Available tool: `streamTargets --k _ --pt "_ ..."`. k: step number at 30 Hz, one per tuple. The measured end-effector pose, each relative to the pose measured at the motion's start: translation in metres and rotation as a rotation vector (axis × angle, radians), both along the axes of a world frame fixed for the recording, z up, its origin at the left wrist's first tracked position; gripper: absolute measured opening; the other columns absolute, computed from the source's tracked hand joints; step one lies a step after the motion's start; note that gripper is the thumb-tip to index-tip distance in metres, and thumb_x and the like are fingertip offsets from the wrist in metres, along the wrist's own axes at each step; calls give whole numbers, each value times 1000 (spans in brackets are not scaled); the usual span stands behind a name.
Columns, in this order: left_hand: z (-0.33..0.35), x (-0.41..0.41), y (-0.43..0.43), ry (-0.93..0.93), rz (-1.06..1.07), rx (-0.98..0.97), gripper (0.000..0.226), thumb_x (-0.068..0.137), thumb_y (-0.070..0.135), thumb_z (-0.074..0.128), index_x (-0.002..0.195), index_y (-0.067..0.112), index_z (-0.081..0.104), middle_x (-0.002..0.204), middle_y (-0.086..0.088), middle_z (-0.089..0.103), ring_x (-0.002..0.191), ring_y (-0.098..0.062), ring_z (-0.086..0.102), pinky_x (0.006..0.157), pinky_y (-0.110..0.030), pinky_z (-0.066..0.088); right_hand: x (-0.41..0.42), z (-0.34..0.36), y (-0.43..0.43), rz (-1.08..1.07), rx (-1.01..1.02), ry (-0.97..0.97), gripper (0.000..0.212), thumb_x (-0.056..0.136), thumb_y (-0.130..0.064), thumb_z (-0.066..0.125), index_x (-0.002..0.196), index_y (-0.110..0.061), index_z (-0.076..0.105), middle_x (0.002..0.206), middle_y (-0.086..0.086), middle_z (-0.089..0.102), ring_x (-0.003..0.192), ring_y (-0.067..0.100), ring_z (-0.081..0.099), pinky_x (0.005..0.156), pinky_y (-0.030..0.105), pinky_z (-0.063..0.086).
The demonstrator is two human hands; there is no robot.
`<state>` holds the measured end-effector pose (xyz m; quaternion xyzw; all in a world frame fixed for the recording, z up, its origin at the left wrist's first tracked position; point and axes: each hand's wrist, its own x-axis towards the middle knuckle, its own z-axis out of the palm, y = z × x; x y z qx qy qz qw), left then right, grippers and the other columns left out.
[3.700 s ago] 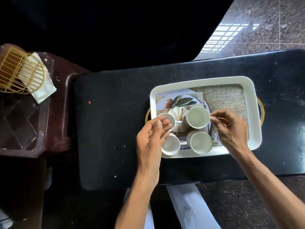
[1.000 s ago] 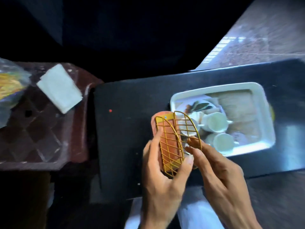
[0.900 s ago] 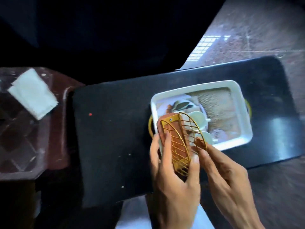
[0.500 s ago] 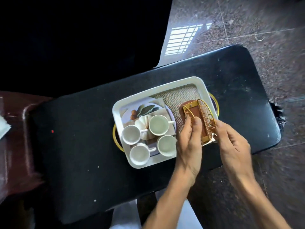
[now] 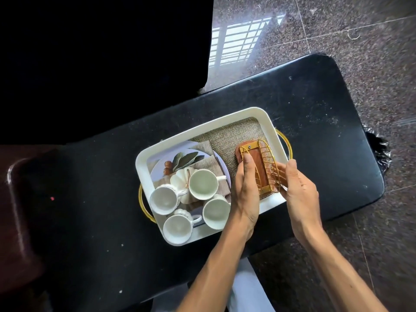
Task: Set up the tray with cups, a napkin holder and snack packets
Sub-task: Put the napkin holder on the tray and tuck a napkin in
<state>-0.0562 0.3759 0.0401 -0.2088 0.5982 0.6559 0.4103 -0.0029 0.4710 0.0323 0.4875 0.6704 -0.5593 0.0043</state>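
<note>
The napkin holder (image 5: pixel 258 167) is clasped by the left grip (image 5: pixel 245 188) and right grip (image 5: pixel 299 190) at the right end of the tray (image 5: pixel 202 127); if released unevenly, it could be tipped against the nearby cups (image 5: pixel 203 184).

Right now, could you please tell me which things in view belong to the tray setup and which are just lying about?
Job: white rectangular tray with gold handles; four white ceramic cups; gold wire napkin holder on a wooden base, held by left hand and right hand.
Lying about: black padded bench under the tray; dark brown side table; speckled stone floor.
</note>
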Motion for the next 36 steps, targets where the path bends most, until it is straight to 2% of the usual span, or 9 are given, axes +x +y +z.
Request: streamTargets --k 8,14,17,19,21,25,29,32,36 --pt "-1 7 -8 -37 27 11 89 67 98 41 137 44 55 139 6 67 132 -15 59 116 -50 43 3 0 -5 29 84 -79 45 89 -77 38 90 -51 74 94 -25 76 94 -6 69 96 35 54" --pt "10 0 -16 -43 -50 -14 91 72 89 35 143 34 54 140 0 66 133 -18 59 116 -48 44 3 8 -10 107 204 -103 41 97 -65 36 97 -43 71 86 -33 72 89 -16 64 71 5 46" --pt "25 -3 -33 77 -115 -18 80 83 81 38 144 32 53 144 5 63 133 -10 59 115 -40 46 1 18 -15 173 397 -41 32 102 -52 42 112 -35 67 108 -16 70 104 6 65 88 27 53" --pt "36 -6 -54 224 -111 -26 68 92 69 43 147 29 52 147 12 58 132 7 54 112 -21 45 -4 30 -24 227 511 48 32 102 -44 48 125 -26 62 124 -10 61 115 22 62 96 45 52" --pt "47 -11 -85 360 -74 -60 59 96 58 48 146 28 52 144 20 57 129 18 50 106 -9 42 -12 42 -41 257 525 129 31 101 -39 54 129 -26 60 125 -15 54 116 23 61 97 42 51" --pt "53 -25 -174 604 -26 -273 45 97 41 57 138 23 61 143 10 61 134 -2 55 113 -37 48 -31 53 -94 338 404 197 32 98 -27 61 129 -19 61 121 -6 60 108 13 62 95 24 50" --pt "43 -39 -295 746 75 -617 37 98 25 59 133 16 65 135 6 63 130 -11 59 104 -46 54 -50 48 -164 488 295 221 30 97 -24 61 127 -21 61 120 -5 63 100 -13 58 84 2 46" --pt "37 -46 -384 741 223 -812 31 99 14 62 129 15 67 125 4 63 120 -22 65 95 -51 58 -64 42 -224 545 166 226 29 96 -26 62 124 -23 62 121 -4 67 104 -7 62 83 13 53" --pt "28 -54 -480 712 250 -990 30 98 13 62 128 9 67 124 -4 66 113 -27 67 91 -51 60 -86 37 -310 632 70 232 26 95 -22 65 120 -27 63 108 -12 68 92 -18 61 76 0 46"
